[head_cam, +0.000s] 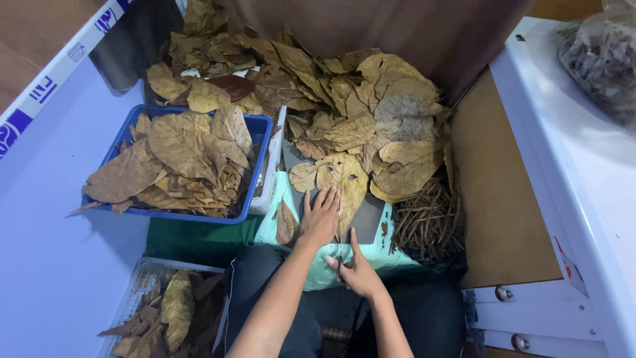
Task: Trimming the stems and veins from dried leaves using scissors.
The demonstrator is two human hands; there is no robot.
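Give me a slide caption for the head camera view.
Left hand presses a dried brown leaf flat while right hand works at its stem, beside a blue basket of leaves.

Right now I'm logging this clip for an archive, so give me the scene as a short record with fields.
left hand: flat, pressing a dry brown leaf onto a dark board
right hand: grips a thin dark tool whose kind I cannot tell, at the leaf's stem end
blue basket: left, heaped with dry leaves
leaf pile: behind the board
stem heap: right of the board
clear tray: lower left, holding leaves
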